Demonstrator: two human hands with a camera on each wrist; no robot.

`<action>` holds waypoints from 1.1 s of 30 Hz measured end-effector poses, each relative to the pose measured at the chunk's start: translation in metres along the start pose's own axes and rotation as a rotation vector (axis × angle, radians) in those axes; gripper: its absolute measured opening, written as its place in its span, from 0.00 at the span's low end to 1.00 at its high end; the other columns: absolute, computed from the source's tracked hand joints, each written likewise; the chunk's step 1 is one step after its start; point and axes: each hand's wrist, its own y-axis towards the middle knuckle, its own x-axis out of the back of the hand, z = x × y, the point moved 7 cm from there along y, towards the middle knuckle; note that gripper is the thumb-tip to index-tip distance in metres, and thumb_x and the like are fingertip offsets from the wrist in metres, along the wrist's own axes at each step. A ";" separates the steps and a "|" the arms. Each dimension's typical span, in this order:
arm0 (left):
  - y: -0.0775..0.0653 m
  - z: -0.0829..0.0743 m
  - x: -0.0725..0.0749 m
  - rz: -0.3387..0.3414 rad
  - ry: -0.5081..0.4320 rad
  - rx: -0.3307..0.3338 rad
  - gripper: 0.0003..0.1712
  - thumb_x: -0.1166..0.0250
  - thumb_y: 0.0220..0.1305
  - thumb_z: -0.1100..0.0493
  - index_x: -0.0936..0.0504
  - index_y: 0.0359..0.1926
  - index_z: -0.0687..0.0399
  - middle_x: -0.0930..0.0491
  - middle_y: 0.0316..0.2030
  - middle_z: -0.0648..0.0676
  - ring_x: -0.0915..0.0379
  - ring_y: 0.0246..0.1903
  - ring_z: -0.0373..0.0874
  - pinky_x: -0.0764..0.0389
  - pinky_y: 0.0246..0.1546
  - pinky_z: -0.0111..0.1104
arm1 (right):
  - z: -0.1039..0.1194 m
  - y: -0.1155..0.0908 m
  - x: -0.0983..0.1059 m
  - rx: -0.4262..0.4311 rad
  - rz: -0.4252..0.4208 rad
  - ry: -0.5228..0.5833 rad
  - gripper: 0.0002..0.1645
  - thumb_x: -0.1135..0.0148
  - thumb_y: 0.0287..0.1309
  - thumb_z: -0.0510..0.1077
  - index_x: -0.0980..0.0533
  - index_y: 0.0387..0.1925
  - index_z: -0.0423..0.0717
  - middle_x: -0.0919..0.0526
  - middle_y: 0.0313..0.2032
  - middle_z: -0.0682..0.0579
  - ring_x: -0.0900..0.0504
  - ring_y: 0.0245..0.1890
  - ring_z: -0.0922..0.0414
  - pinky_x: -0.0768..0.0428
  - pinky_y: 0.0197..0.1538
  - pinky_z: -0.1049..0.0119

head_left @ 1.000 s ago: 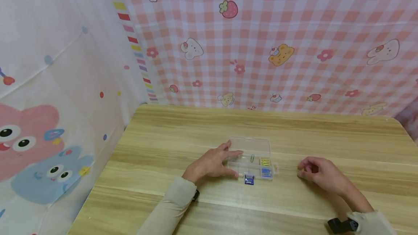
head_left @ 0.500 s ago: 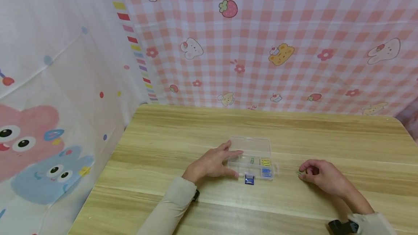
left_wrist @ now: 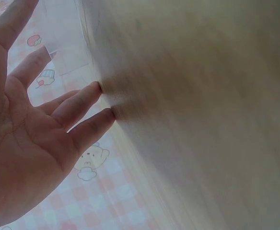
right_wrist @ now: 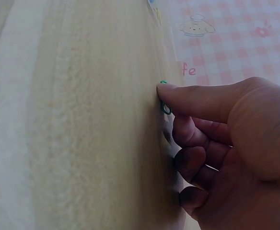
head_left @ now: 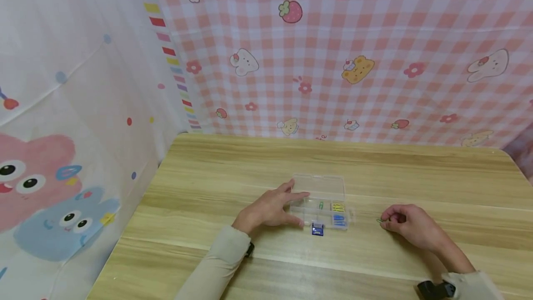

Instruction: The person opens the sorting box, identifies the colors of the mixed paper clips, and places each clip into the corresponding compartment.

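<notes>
A clear plastic compartment box [head_left: 312, 217] lies on the table with its lid [head_left: 319, 188] folded back. My left hand [head_left: 272, 205] rests at the box's left side, fingers spread, the index finger reaching over the rim. One green paper clip [head_left: 321, 205] lies in a back compartment. Small yellow pieces [head_left: 338, 207] and blue pieces [head_left: 339, 220] fill two compartments on the right. To the right of the box, my right hand [head_left: 410, 226] pinches another green paper clip [right_wrist: 166, 106] between thumb and index finger, close over the table; its other fingers are curled.
A dark blue card-like piece [head_left: 318, 229] sits at the box's front edge. The wood-grain table [head_left: 233, 161] ends at a pink checked cloth [head_left: 266, 91] behind and a white printed cloth [head_left: 104, 119] on the left.
A green end of the paper clip has come into sight at my right fingertips, which have shifted only slightly. The clip inside the box appears a little lower. My left hand stays still.
</notes>
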 end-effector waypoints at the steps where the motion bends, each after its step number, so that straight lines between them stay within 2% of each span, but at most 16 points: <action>1: 0.000 0.000 0.000 -0.001 0.000 0.000 0.44 0.30 0.57 0.36 0.37 0.73 0.27 0.58 0.79 0.54 0.49 0.74 0.55 0.36 0.69 0.47 | 0.000 0.000 -0.001 0.001 0.002 0.000 0.04 0.31 0.58 0.39 0.20 0.31 0.45 0.28 0.23 0.58 0.33 0.24 0.69 0.33 0.29 0.72; 24: -0.001 0.000 0.000 -0.010 0.005 -0.024 0.44 0.30 0.58 0.37 0.38 0.74 0.28 0.57 0.79 0.56 0.48 0.74 0.56 0.36 0.69 0.49 | 0.002 0.000 -0.001 0.026 -0.003 0.015 0.06 0.31 0.58 0.37 0.21 0.28 0.46 0.28 0.23 0.59 0.33 0.24 0.70 0.33 0.28 0.73; 33: 0.000 0.000 0.000 -0.006 -0.001 -0.014 0.44 0.30 0.58 0.37 0.38 0.73 0.27 0.57 0.79 0.55 0.48 0.74 0.56 0.37 0.69 0.49 | 0.008 0.003 0.002 0.031 -0.004 -0.033 0.05 0.32 0.59 0.39 0.20 0.29 0.49 0.26 0.24 0.59 0.32 0.26 0.68 0.32 0.29 0.72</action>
